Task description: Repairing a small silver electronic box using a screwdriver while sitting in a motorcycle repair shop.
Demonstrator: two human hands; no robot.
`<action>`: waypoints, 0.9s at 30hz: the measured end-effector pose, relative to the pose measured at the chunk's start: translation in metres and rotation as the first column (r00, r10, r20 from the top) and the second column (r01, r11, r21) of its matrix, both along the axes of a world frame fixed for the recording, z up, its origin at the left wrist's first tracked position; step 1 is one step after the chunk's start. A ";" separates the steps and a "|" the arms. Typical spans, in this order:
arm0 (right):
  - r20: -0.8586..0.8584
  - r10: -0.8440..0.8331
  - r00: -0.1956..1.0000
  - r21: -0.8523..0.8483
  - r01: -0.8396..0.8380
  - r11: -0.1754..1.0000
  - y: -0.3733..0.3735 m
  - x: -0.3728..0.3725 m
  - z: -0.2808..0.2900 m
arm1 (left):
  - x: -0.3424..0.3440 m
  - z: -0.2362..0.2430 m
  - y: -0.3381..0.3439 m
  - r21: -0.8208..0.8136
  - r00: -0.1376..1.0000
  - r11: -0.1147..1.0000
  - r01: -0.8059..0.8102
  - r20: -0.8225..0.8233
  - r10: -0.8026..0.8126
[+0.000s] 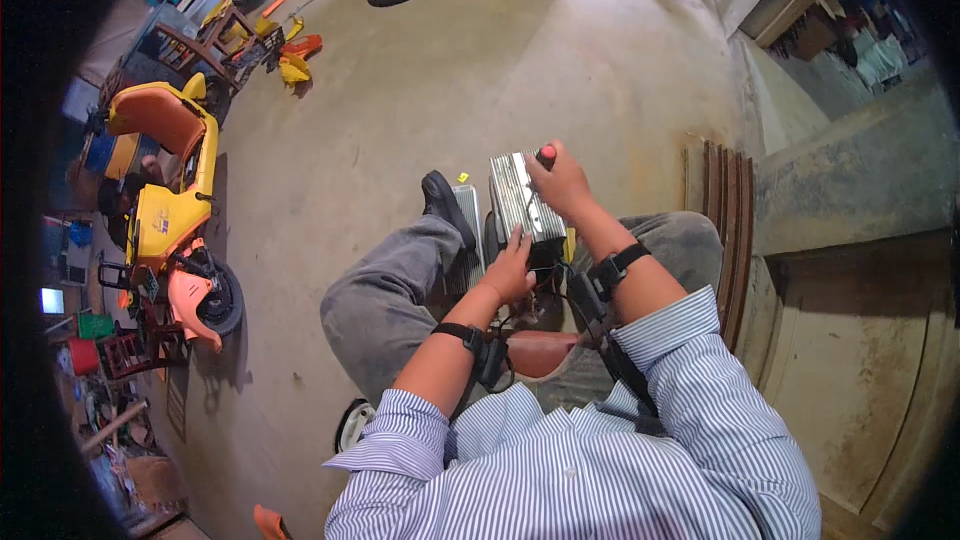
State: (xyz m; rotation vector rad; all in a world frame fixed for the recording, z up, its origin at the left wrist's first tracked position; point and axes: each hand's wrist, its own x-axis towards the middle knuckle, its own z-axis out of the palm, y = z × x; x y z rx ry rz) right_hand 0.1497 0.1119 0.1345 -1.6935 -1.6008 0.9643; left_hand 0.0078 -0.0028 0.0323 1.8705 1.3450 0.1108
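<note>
Just right of my shoe [443, 202] stands a ribbed silver panel [467, 208]. My left hand [510, 272] lays its fingers on the near end of the finned metal casing [522, 195] before me; whether the thumb clamps, I can't tell. My right hand [563, 183] wraps a red-topped tool handle [546, 154] over the casing: likely fastener work, calling for steady bracing.

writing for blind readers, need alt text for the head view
A person's right hand grips a red-topped handle over a finned silver metal box while the left hand touches the box's near end. To the left, a yellow scooter stands on a concrete floor.
</note>
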 end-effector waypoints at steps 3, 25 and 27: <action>-0.047 -0.011 0.999 -0.034 0.009 0.999 -0.004 -0.001 0.008 | -0.002 0.000 0.000 -0.012 1.000 1.000 -0.001 -0.014 0.001; -0.453 -0.107 0.885 -0.076 0.082 0.994 0.013 0.023 -0.027 | 0.000 0.006 0.001 -0.084 0.999 0.996 0.005 -0.037 -0.008; -0.501 -0.137 0.855 -0.109 0.095 0.990 0.013 0.024 -0.024 | 0.001 0.008 0.001 -0.092 0.999 0.996 0.010 -0.041 -0.014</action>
